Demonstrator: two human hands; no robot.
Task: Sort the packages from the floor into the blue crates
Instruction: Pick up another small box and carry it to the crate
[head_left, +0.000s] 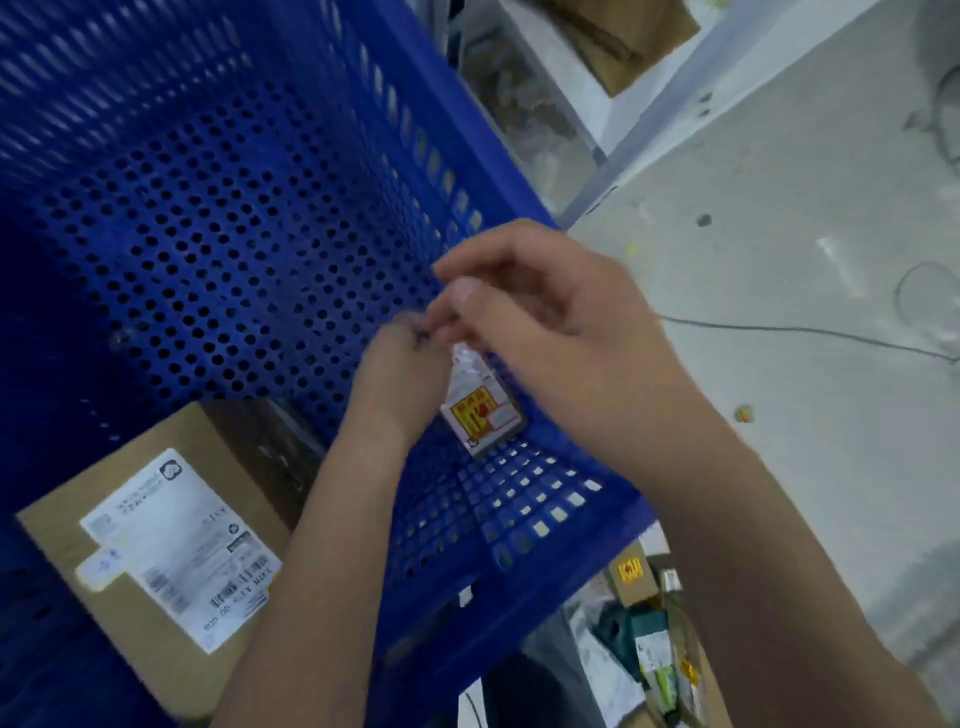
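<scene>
Hands, left (397, 374) and right (540, 312), grip a small package (480, 410) over blue crate (234, 234), beside grey floor (779, 234).

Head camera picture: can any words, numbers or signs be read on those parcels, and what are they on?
White shipping label on the cardboard box in the blue crate: print and barcodes, too blurred to read.
Yellow-and-red sticker on the small package held in both hands: unreadable.
Yellow sticker on a floor box: unreadable.
</scene>
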